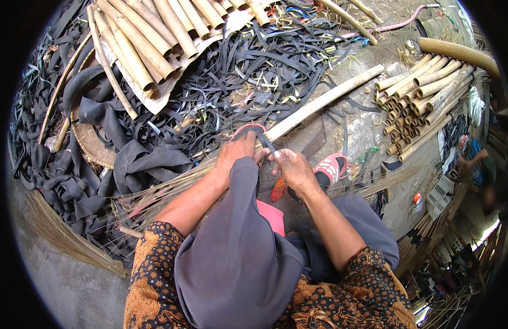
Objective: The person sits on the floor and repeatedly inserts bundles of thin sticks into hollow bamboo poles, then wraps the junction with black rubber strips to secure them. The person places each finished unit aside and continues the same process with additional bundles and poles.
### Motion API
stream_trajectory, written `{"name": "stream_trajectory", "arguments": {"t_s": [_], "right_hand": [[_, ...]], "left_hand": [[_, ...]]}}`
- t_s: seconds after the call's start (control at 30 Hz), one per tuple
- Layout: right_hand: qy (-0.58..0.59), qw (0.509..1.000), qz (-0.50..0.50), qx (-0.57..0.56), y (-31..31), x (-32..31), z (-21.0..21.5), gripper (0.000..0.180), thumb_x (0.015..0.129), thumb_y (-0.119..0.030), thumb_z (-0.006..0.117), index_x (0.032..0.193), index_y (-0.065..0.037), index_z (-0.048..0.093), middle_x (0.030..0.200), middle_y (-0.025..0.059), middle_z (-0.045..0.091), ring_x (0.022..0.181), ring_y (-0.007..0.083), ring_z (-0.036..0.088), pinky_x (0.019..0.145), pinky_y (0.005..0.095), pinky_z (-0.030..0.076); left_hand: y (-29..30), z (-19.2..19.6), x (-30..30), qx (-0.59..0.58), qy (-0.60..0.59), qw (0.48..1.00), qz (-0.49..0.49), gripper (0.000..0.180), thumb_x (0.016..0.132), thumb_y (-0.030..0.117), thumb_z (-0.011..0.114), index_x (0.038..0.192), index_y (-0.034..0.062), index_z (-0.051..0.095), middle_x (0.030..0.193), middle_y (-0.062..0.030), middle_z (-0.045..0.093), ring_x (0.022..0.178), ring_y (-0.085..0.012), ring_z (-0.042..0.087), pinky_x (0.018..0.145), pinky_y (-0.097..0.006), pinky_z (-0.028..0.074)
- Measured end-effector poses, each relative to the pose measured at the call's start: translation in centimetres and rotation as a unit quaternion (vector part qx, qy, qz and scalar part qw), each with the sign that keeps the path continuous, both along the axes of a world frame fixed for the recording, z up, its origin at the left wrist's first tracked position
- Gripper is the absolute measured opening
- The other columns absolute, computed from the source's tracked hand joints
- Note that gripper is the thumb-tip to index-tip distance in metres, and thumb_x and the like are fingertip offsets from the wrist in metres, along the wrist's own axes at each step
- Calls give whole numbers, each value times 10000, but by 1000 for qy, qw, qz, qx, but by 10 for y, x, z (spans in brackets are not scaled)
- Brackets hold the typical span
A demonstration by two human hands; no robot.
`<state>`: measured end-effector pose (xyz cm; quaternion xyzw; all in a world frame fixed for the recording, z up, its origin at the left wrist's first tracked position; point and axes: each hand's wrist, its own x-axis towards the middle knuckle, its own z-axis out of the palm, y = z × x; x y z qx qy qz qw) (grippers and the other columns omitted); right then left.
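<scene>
A narrow black rubber strip [269, 143] runs up and away from my right hand [294, 169], pinched between its thumb and fingers. Close beside it, my left hand [238, 154] is closed by the near end of a long pale bamboo pole [325, 103]. What its fingers grip is hidden by the hand itself. Thin dry sticks [180, 186] stretch out to the left under my left forearm. An orange-red object [278, 188], perhaps a tool handle, lies just below my right hand. My feet, in pink sandals [331, 169], are on either side of the pole's near end.
Tangled black rubber strips [254, 71] cover the ground ahead, with wider rubber pieces [108, 142] to the left. Cut bamboo tubes [144, 41] lie on a pale sheet at the far left. Another bamboo stack [424, 101] is at right, near a crate [440, 196] and a person's arm [474, 159].
</scene>
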<state>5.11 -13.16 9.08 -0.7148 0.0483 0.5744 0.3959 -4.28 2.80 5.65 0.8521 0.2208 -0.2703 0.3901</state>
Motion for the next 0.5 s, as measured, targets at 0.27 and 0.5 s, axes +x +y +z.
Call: {"name": "stream_trajectory", "arguments": {"t_s": [0.27, 0.5], "right_hand": [[-11, 998, -7, -61, 10, 1, 12, 323, 1086, -330, 500, 897, -86, 597, 643, -37, 437, 630, 58, 412, 571, 245, 323], [-26, 999, -12, -26, -15, -9, 63, 361, 1090, -330, 471, 843, -73, 524, 676, -18, 434, 618, 89, 388, 563, 296, 340]], "left_hand": [[1, -2, 7, 7, 45, 999, 20, 485, 996, 455, 593, 1121, -13, 566, 901, -270, 711, 882, -450, 709, 780, -539, 559], [9, -11, 10, -26, 52, 998, 26, 521, 1008, 485, 551, 1216, 7, 555, 991, -286, 712, 948, -474, 691, 833, -559, 544]]}}
